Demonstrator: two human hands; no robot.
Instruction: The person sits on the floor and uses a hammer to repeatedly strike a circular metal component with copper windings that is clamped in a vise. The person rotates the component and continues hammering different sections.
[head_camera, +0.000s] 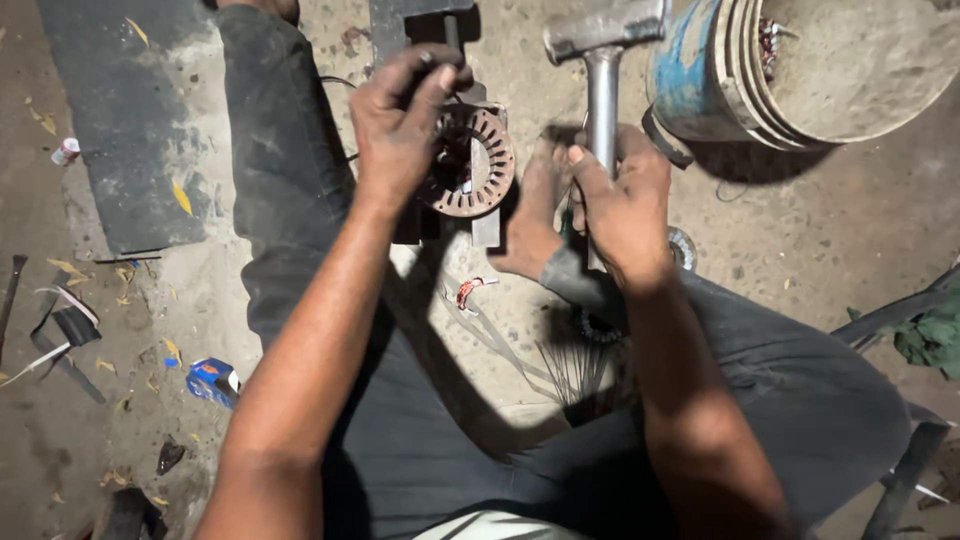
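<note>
My left hand (400, 120) is closed around a thin dark tool (452, 35), a punch or chisel, pressed into a round rusty slotted motor stator ring (478, 165). The ring rests on a dark metal block (485, 228) on the sandy ground. My right hand (625, 195) grips the metal shaft of a hammer (603, 60); its grey head sits raised just right of the ring. My bare foot (530, 215) lies between the ring and the right hand. I sit on the ground in dark trousers.
Stacked worn buckets (800, 70), the outer one blue, stand at the upper right. A dark mat (125, 120) lies at the left. A small blue packet (212, 380), black tape scraps (70, 330), a bundle of thin wires (575, 370) and dry leaves litter the ground.
</note>
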